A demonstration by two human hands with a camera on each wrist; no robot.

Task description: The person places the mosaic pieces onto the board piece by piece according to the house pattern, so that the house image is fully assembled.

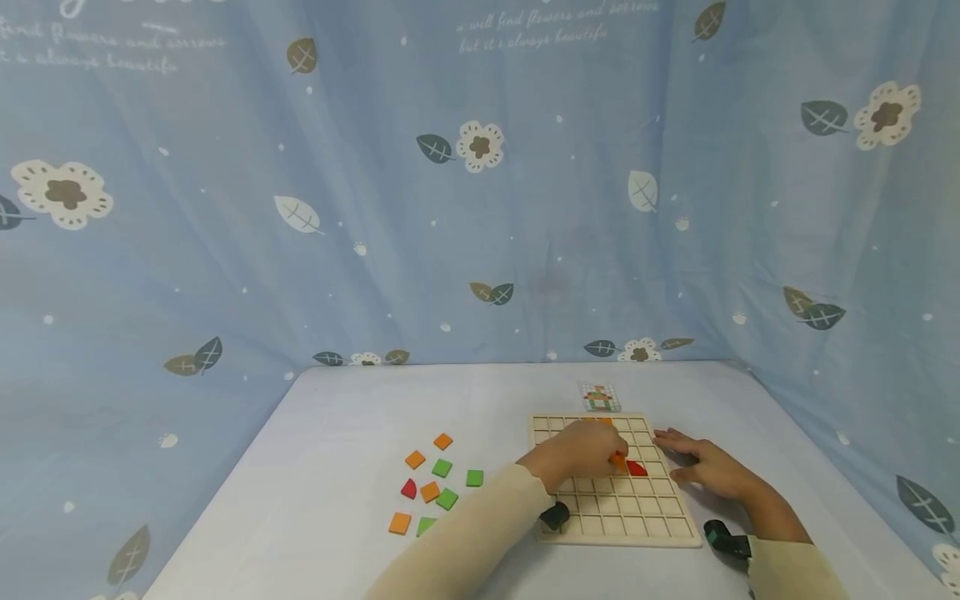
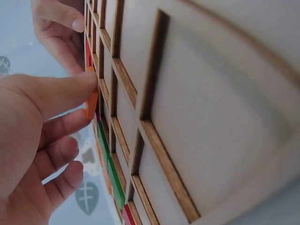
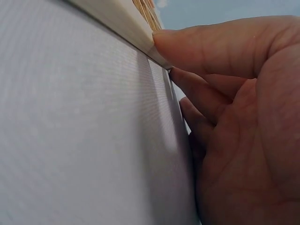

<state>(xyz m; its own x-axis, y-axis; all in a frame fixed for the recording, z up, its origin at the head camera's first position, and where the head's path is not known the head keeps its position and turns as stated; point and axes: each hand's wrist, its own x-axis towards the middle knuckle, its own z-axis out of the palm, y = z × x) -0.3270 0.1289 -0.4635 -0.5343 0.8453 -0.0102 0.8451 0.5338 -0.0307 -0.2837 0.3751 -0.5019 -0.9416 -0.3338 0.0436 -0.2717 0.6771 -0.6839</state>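
Between thumb and forefinger, my left hand (image 1: 585, 450) pinches an orange square tile (image 2: 92, 105) at the grid of a wooden board (image 1: 622, 530). A red curved-edge piece (image 1: 636, 468) lies in the grid just right of the tile. Green tiles (image 2: 115, 180) and another red piece (image 2: 128, 215) also sit in the board, seen in the left wrist view; my left hand hides part of the grid from the head view. Along the board's right edge, my right hand (image 1: 712, 472) rests on the table with fingers extended, its thumb (image 3: 187, 49) touching the board's side.
Left of the board, loose orange tiles (image 1: 400, 523), green tiles (image 1: 475, 478) and a red piece (image 1: 408, 489) lie scattered on the white table (image 1: 337, 433). A small pattern card (image 1: 600, 397) lies behind the board. A blue printed curtain (image 1: 525, 225) hangs around the table.
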